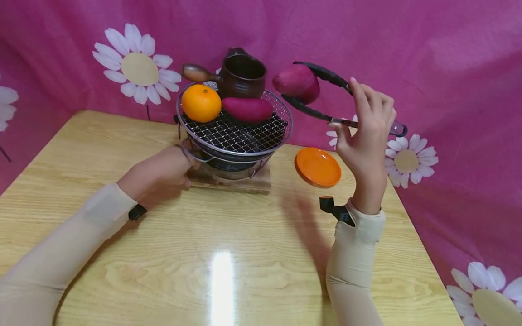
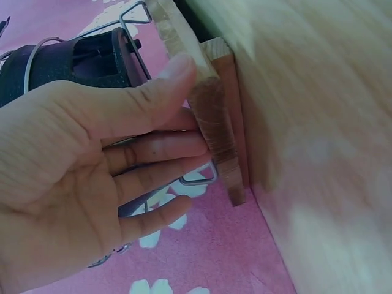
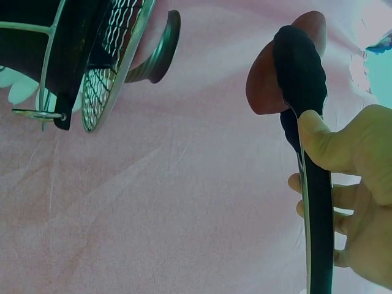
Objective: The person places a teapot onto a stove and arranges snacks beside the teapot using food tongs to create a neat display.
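Note:
My right hand (image 1: 369, 129) grips a pair of black tongs (image 1: 326, 74), thumb on one arm and fingers on the other. Between the tong tips a purple sweet potato (image 1: 297, 83) is held in the air, right of the grill. My left hand (image 2: 92, 153) pinches the edge of a wooden board (image 2: 211, 116) under the small round grill (image 1: 236, 158); in the head view its fingertips are partly hidden. On the wire mesh (image 1: 240, 136) lie an orange mandarin (image 1: 201, 103) and a second sweet potato (image 1: 248, 109). Behind them stands a dark brown pot (image 1: 242, 79) with a wooden side handle.
An orange plate (image 1: 318, 166) sits on the wooden table (image 1: 171, 271), to the right of the grill. A pink cloth (image 1: 326, 31) printed with white daisies hangs behind the table. Wire handles (image 1: 195, 154) stick out from the grill's side.

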A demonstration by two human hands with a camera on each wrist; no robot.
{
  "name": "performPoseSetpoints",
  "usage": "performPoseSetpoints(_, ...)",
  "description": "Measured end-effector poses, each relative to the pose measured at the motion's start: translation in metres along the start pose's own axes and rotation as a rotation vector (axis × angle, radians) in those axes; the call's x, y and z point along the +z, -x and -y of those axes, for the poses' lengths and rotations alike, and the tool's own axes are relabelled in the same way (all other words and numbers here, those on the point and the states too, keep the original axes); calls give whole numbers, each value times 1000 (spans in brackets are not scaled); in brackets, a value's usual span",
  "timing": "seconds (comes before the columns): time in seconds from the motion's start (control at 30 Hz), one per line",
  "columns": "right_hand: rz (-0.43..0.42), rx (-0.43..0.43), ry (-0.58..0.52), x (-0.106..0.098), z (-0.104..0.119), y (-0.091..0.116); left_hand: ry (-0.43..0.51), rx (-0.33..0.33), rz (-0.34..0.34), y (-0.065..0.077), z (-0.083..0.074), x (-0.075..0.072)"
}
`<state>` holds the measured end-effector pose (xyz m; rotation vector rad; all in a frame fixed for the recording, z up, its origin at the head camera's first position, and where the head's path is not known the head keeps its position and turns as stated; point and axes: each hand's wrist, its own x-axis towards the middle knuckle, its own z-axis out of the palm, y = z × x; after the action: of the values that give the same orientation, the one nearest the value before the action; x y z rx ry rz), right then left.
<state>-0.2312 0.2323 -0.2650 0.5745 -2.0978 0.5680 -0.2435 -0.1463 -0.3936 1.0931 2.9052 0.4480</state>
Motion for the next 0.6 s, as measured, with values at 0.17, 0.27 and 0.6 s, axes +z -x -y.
performPoseSetpoints(0.17,5,-28,-2,0,4,1,-79,35,-16,4,2,5)
performPoseSetpoints(0.27,14,-34,-6,0,5,1,-112,37,-10,6,3,9)
performPoseSetpoints(0.6,1,-31,1,-4,5,4,-207,42,74,7,-1,7)
